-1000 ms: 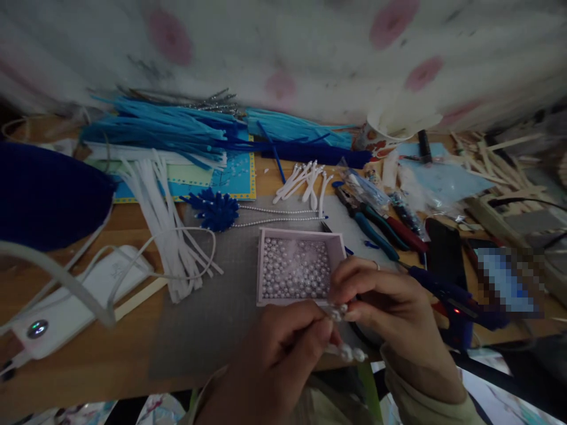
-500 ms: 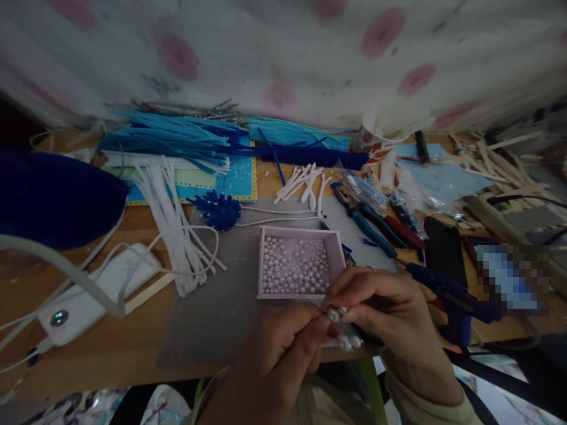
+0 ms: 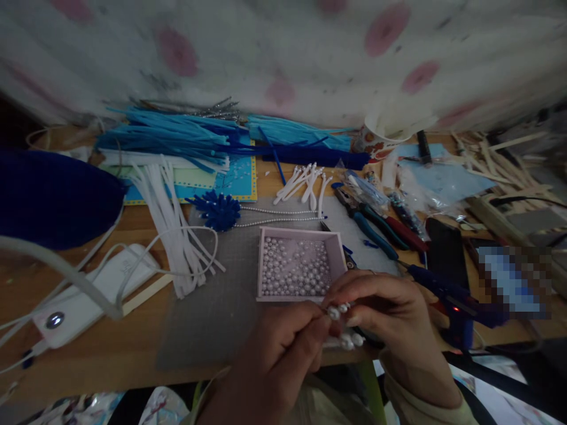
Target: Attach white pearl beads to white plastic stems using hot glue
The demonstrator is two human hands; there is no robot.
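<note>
Just in front of the bead box, my left hand (image 3: 292,339) is closed in a pinch on a small cluster of pearl beads (image 3: 337,311). Thumb and fingers of my right hand (image 3: 385,307) close on the other side of the same cluster. Several more pearl beads (image 3: 352,341) hang below, near the left fingertips; how they are joined is hidden. Directly beyond the hands sits a pale pink box (image 3: 259,265) holding loose pearl beads (image 3: 295,268) of mixed sizes.
A grey cutting mat (image 3: 208,330) lies under the box. Around it are a blue fuzzy flower (image 3: 219,211), white pipe cleaners (image 3: 177,248), pliers (image 3: 376,236), a glue gun (image 3: 456,301) with a red light, a white power bank (image 3: 95,295) and blue pipe cleaners (image 3: 163,136).
My right thumb has eased slightly away from the bead cluster, showing more of the beads. The hanging beads have shifted a little right. A red light now shows on the glue gun.
</note>
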